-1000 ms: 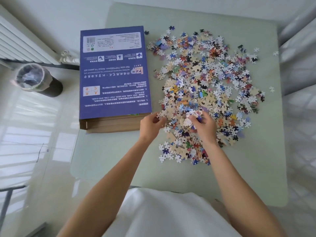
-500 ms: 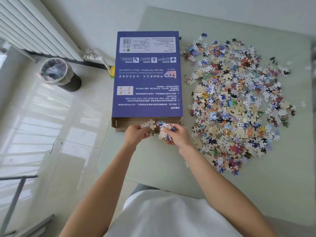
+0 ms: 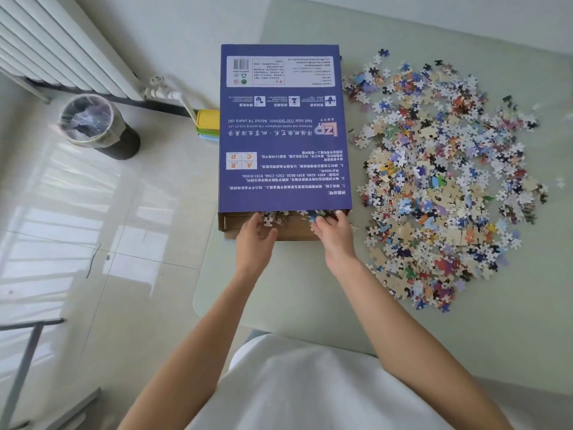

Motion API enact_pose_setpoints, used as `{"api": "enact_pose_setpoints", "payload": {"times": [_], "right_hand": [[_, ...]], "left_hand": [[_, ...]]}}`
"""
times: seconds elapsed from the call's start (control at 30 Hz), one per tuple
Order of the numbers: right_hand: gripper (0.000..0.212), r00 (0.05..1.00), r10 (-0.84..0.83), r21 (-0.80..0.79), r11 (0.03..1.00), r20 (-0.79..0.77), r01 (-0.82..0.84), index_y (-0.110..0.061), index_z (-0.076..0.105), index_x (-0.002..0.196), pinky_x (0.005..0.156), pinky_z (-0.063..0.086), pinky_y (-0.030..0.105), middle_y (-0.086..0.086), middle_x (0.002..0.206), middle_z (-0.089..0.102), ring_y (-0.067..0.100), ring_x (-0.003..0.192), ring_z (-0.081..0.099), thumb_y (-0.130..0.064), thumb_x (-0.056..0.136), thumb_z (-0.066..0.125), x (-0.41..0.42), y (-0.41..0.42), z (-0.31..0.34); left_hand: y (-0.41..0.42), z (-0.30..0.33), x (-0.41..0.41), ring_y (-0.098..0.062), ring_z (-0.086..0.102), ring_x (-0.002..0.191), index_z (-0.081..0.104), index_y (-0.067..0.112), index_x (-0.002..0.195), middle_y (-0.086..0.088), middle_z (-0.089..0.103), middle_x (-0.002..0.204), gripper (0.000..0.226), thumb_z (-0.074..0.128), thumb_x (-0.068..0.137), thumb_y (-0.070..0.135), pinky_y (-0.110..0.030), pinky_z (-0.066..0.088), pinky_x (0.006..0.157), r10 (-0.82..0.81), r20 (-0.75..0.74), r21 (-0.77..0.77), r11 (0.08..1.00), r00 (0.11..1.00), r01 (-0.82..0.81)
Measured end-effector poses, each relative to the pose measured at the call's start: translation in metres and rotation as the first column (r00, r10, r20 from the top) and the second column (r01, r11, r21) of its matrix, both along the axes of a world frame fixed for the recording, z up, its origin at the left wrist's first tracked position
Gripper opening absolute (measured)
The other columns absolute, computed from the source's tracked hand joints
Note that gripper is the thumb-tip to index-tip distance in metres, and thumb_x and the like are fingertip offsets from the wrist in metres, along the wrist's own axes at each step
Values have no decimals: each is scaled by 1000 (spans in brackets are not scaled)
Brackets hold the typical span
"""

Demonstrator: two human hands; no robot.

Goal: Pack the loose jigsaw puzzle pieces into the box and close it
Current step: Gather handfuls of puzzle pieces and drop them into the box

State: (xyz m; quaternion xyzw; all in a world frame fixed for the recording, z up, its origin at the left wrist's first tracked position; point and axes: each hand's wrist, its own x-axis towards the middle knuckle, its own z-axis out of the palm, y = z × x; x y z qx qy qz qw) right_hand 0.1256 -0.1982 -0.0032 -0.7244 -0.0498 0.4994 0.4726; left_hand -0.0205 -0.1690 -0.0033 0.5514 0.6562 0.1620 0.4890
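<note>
around: a white ribbed radiator (image 3: 52, 41) fills the upper left of the frame. a round dark bin with a clear bag (image 3: 96, 125) stands on the shiny pale floor just below it. a small stack of yellow, green and blue plastic lids (image 3: 207, 124) peeks out at the left side of the box.
table: a pale green smooth table (image 3: 465, 336) with a round corner holds everything.
box: the flat blue cardboard box with white print (image 3: 282, 128) lies in the middle top. its brown open end (image 3: 229, 223) faces the person.
pieces: a big heap of small, colourful, knobby jigsaw pieces (image 3: 443, 181) lies right of the box, well apart from the left hand and near the right one.
left hand: the left hand (image 3: 254, 235) is at the open end, fingers loosely curled round a few pieces.
right hand: the right hand (image 3: 333, 231) is just beside it, fingers bent over more pieces at the opening.
</note>
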Motion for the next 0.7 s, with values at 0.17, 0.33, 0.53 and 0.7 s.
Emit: {"api": "enact_pose_setpoints", "payload": {"times": [0.17, 0.33, 0.53, 0.7], "right_hand": [[20, 999, -2, -74, 997, 35, 4, -1, 52, 104, 103, 38, 49, 10, 104, 60, 23, 100, 57, 7, 88, 43, -4, -11, -4], [53, 987, -20, 62, 998, -160, 30, -2, 40, 134, 100, 39, 28, 7, 127, 48, 18, 119, 48, 21, 86, 35, -11, 6, 13], [40, 995, 51, 50, 998, -88, -46, -2, 48, 128, 99, 44, 31, 11, 123, 55, 22, 114, 55, 9, 90, 45, 6, -26, 33], [26, 917, 274, -25, 960, 290, -279, -11, 62, 111, 92, 48, 25, 2, 109, 65, 10, 98, 61, -1, 91, 49, 64, -72, 48]], "left_hand": [[-6, 4, -5, -13, 57, 94, 51, 8, 125, -4, 59, 113, 37, 55, 88, 10, -27, 45, 91, -46, -87, 19, 999, 995, 48], [5, 6, 6, -21, 54, 115, 48, 9, 130, -5, 58, 124, 46, 51, 85, 3, -27, 39, 94, -181, -37, -96, 980, 983, 177], [-15, 7, 3, -21, 54, 110, 44, 17, 135, -1, 56, 125, 46, 54, 90, 17, -35, 46, 90, -351, -210, 100, 921, 912, 378], [-17, 20, 41, -11, 65, 92, 58, 17, 118, 5, 67, 105, 30, 56, 88, 16, -36, 53, 81, -491, -138, 248, 824, 860, 510]]}}
